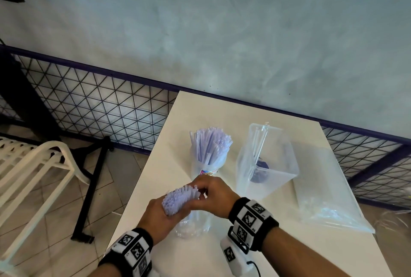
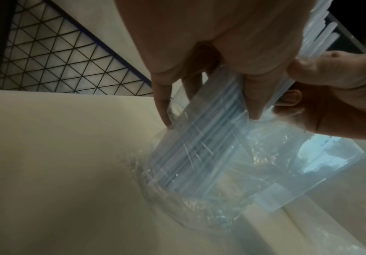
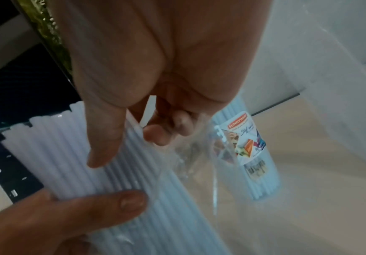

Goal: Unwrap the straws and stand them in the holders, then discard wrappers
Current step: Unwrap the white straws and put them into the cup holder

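Observation:
My left hand (image 1: 169, 215) grips a bundle of pale straws (image 1: 180, 197) just above the white table (image 1: 169, 143), thumb across it (image 3: 112, 205). The bundle's lower half sits in a crumpled clear wrapper (image 1: 193, 227), which shows more plainly in the left wrist view (image 2: 221, 198). My right hand (image 1: 203, 192) pinches the bundle's upper end, thumb lying along the straws (image 3: 57, 155). Behind stands a round clear holder (image 1: 208, 172) packed with straws. To its right, a square clear holder (image 1: 278, 165) holds a few.
A large clear plastic bag (image 1: 329, 198) lies flat at the table's right side. A wire mesh fence (image 1: 100, 103) runs behind the table. A white plastic chair (image 1: 33, 165) stands on the tiled floor to the left.

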Tool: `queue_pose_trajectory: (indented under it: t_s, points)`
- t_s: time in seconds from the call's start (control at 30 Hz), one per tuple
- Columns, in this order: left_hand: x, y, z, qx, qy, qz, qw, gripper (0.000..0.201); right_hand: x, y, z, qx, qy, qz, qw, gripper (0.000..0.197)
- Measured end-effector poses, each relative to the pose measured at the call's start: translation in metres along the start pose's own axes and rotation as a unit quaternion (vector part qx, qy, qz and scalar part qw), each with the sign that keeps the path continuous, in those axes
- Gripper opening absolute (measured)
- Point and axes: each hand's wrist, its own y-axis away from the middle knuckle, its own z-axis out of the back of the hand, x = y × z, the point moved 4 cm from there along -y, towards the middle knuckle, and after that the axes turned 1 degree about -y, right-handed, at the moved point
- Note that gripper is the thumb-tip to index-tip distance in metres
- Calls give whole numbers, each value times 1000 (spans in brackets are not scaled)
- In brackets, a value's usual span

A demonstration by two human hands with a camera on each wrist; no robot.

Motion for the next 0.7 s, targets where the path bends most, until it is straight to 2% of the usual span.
queue_pose_trajectory:
  t_s: [0.2, 0.3, 0.4, 0.7]
  points:
    - [-1, 1, 1, -14, 16, 20, 1000, 21, -7, 0, 1, -51, 41, 44, 997, 27]
    - [-3, 2, -1, -1, 18, 6, 1000, 21, -9, 4, -5, -56, 8, 25, 998, 17]
    - [-5, 2, -2, 7, 2, -1, 1000, 21, -9, 5, -6, -48, -36, -4, 998, 24]
    - [-5, 3, -1, 2, 43, 7, 999, 18, -8, 10, -3, -84, 9, 26, 996, 17]
